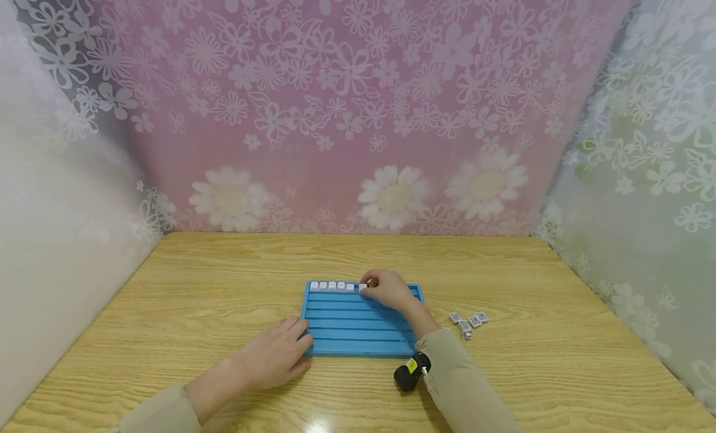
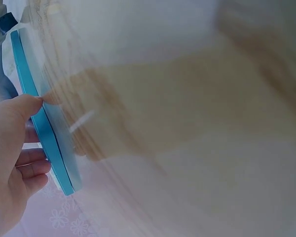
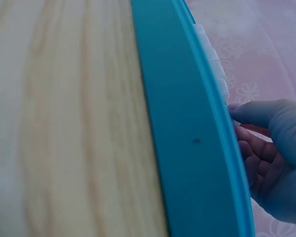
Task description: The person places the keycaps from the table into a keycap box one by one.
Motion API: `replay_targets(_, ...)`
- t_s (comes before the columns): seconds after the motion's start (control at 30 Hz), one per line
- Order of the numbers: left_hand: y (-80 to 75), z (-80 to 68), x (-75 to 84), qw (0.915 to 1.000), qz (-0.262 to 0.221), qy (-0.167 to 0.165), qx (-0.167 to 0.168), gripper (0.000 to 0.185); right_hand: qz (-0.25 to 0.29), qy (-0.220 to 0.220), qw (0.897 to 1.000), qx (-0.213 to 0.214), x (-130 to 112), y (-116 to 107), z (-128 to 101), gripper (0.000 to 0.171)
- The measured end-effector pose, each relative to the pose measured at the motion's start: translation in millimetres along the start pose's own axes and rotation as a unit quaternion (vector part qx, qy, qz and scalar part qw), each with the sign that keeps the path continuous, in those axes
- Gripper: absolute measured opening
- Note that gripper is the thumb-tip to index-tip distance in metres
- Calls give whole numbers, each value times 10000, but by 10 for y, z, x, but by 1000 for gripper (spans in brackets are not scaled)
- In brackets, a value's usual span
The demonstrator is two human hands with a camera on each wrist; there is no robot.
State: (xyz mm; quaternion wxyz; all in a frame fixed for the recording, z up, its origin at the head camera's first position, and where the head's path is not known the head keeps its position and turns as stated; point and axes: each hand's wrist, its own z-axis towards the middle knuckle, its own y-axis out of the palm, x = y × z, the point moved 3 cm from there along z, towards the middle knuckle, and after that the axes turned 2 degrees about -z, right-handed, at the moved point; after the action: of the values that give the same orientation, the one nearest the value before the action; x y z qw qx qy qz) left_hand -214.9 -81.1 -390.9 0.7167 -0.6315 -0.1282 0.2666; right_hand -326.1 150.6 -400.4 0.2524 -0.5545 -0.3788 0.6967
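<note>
Beige sleeves; black wrist camera

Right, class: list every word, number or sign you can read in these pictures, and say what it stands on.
None can be read.
White tiles in the blue tray's top row: marks too small to read.
Loose tiles on the table: faces blurred.
Yellow label on the black wrist camera: too small to read.

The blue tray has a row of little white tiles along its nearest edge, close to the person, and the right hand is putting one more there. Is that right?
Not quite. In the head view the row of white tiles sits along the far edge of the blue tray, away from the person. The right hand is indeed at the end of that row.
</note>
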Motion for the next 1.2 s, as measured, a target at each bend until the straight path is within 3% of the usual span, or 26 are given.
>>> replay_targets(0.73,-11,10,7,10000,-18,-10,-94,30,-375,-57,9993,32,-81,-17,-9,12)
replay_targets(0.93,-12,7,12,10000,32,68,29,29,-412,-5,9992,-19,-89,-12,-10,14)
replay_targets(1.2,-21,12,10,10000,18,38,-5,29,129,6,9995,-285,-45,-74,-35,33)
